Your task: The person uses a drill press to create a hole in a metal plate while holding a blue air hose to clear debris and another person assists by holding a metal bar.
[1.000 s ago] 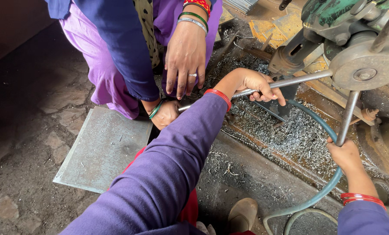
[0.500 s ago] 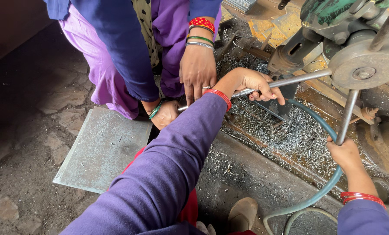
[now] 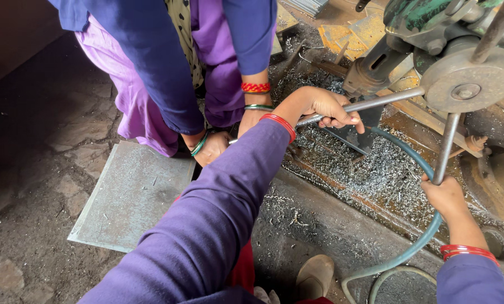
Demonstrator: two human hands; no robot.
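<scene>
Head view, taken from above the machine: I see the left hand (image 3: 325, 107) clenched around a long steel rod (image 3: 376, 103), fingers (image 3: 342, 119) wrapped over the top of it, and the right hand (image 3: 446, 194) closed on the lower end of a lever handle (image 3: 448, 147) that hangs down from the round metal disc (image 3: 469, 79). Taking that disc as the reference, the rod runs from just below and beside it away to the left, passing under a dark spindle housing (image 3: 376, 70); its far end reaches toward a co-worker's hand (image 3: 211, 147) lower left of the disc. In my judgement the rod should be kept level and firmly gripped, the lever drawn steadily, not jerked, and both sleeves kept away from the spindle and clear of the shavings. The rod looks bright, straight, round and slim, with a clean grey sheen. Below the disc lies a bed of silvery metal shavings (image 3: 376, 174), crossed by a curved blue-green hose (image 3: 415, 247). Further left of the disc a flat grey plate (image 3: 128, 191) rests on the floor.
</scene>
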